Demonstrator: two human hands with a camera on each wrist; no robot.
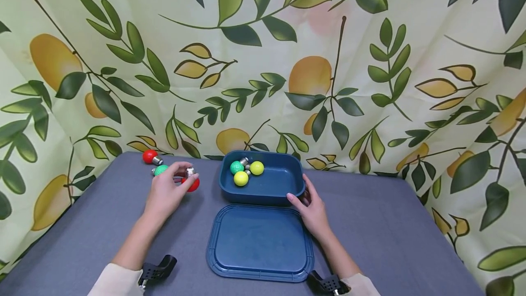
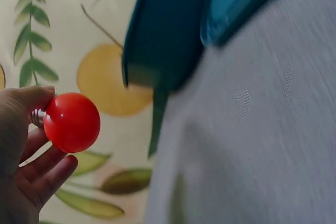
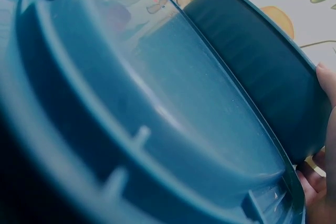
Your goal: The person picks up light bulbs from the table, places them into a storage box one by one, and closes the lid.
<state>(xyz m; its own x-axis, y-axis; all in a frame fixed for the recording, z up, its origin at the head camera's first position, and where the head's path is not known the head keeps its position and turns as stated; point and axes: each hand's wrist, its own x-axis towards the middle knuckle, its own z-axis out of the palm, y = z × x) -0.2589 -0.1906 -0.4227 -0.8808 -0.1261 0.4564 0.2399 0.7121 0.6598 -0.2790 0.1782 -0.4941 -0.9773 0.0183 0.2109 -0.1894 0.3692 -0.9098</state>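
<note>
Bulb point(image 1: 194, 185), red, is hanging base-up from left hand point(image 1: 167, 190) pinching its base, between box point(image 1: 279, 175) and far-left corner of bench point(image 1: 378, 227); right hand point(image 1: 314, 211) is gripping box's near-right corner. Risk: slack pinch could be dropping it.

left of centre in the head view, the left hand point(image 1: 166, 191) pinches a red bulb point(image 1: 192, 183), its silver screw base up and its round globe down. near the centre, the right hand point(image 1: 313, 209) holds the near right corner of an open dark blue box point(image 1: 255, 198). two yellow bulbs point(image 1: 240, 178) and a green bulb point(image 1: 236, 167) lie on their sides toward the box's left end. a flat blue lid point(image 1: 260, 243) lies at lower centre, just below the box. further left in the frame lie another red bulb point(image 1: 149, 155) and another green bulb point(image 1: 160, 169).
</note>
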